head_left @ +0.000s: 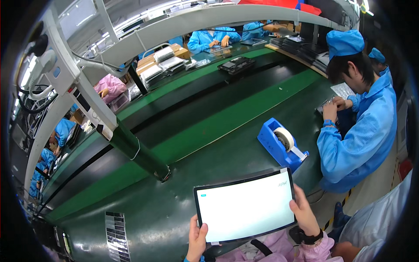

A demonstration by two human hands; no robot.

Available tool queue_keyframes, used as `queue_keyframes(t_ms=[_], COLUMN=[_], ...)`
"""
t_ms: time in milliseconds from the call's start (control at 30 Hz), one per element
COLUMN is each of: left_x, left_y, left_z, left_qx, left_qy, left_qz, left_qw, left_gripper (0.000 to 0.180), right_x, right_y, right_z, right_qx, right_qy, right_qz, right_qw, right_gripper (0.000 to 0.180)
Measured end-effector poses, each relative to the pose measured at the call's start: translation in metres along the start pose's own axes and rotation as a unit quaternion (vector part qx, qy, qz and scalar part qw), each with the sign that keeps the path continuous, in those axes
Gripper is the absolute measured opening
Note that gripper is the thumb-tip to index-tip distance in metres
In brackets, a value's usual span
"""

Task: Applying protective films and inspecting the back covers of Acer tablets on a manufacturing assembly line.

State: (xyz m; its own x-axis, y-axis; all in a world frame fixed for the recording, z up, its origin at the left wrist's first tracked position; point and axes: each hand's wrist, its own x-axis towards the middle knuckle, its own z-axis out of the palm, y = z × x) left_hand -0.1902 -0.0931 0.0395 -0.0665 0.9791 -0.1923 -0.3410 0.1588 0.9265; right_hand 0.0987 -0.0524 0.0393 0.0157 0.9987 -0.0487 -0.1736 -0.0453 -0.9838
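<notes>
Both hands are on the tablet: your left hand (197, 238) pinches the lower left corner, thumb on the front bezel, and your right hand (305, 214) clamps the right edge the same way, fingers curled behind. So you've got the tablet (245, 206) held at opposite edges, lit white screen tilted up at your face, probably so you can read it without touching the glass. It hovers over the near edge of the green bench (209, 126). Wrists are bent back, pink sleeves coming in from 6 o'clock. At 1 o'clock of the tablet sits a blue tape dispenser (281, 146), near but apart. A co-worker in blue (362, 131) is at 2 o'clock.
</notes>
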Motion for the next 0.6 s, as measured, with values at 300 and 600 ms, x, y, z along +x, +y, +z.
queue_keyframes(t_ms=[300, 600], left_x=[0.035, 0.023], left_y=[0.023, 0.031], left_z=[-0.024, -0.012], left_qx=[0.210, 0.083], left_qy=[-0.217, -0.230], left_qz=[0.063, -0.087], left_qw=[0.951, 0.966], left_gripper=[0.078, 0.096], right_x=[0.043, 0.046], right_y=[-0.017, -0.016], right_z=[0.021, 0.021], right_qx=[0.049, 0.039], right_qy=[0.012, 0.005], right_qz=[0.049, 0.044], right_qw=[0.998, 0.998], right_gripper=[0.032, 0.031])
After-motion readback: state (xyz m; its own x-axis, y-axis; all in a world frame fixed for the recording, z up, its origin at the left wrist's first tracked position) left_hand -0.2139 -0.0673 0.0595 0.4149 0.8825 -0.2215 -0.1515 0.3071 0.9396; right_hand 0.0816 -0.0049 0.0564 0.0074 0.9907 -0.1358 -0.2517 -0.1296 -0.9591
